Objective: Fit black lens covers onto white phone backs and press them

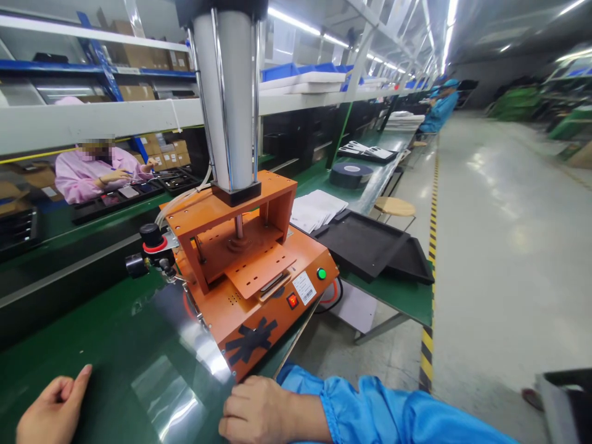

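My left hand (53,407) rests at the bottom left on the green bench (106,345), fingers loosely curled, holding nothing. My right hand (259,410), in a blue sleeve, lies knuckles-up with fingers curled under on the bench edge, just in front of the orange press machine (250,271). Nothing shows in either hand. The press has a tall grey cylinder (229,92), a green button (320,273) and a red switch (292,300). A small dark part (272,283) sits under its plate.
Black trays (370,246) and white sheets (317,209) lie on the bench to the right, with a black tape roll (350,174) and a round stool (394,206) beyond. A person in pink (97,172) works across the conveyor. The open aisle (509,246) runs at right.
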